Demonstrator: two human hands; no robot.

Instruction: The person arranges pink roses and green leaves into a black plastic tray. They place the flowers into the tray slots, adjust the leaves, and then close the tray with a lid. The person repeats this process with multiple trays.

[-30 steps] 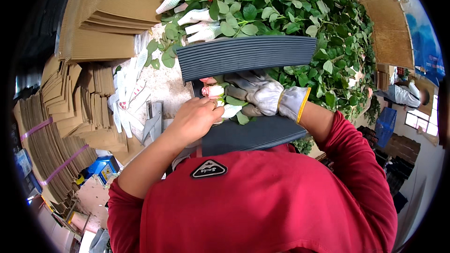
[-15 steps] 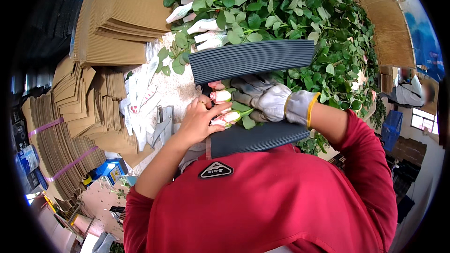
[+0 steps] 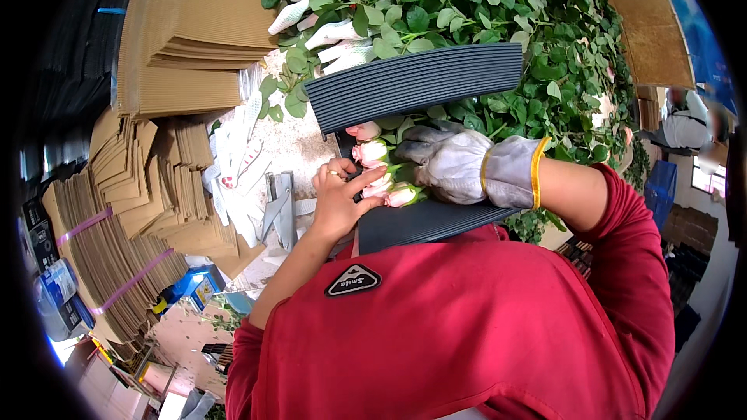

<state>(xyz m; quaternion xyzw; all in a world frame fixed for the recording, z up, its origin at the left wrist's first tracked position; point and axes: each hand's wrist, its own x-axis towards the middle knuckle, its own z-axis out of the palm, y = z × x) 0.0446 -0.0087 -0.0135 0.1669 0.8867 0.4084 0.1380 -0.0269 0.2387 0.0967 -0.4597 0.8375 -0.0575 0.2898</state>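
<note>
Several pale pink roses (image 3: 372, 153) lie in a row on a folded dark corrugated sheet, heads to the left. My bare left hand (image 3: 339, 198) rests against the heads, thumb and index finger spread and touching the lower blooms. A ring shows on one finger. In a white-and-grey glove with a yellow cuff, my right hand (image 3: 454, 165) is closed over the stems just behind the heads; its fingertips are partly hidden. The sheet's ribbed upper flap (image 3: 416, 85) stands up beyond my hands. Its lower part (image 3: 428, 225) lies close to my red top.
Leafy rose stems (image 3: 498, 7) pile up at the back, several heads in white net sleeves (image 3: 289, 14). Cardboard stacks (image 3: 202, 23) and strapped cardboard pieces (image 3: 117, 241) stand left. A grey metal stapler-like tool (image 3: 280, 210) lies near white sleeves (image 3: 233, 163). Another person (image 3: 689, 124) is far right.
My right hand has shifted slightly right along the stems. The rose heads and my left hand have moved slightly right, and the upper flap sits farther back and more tilted.
</note>
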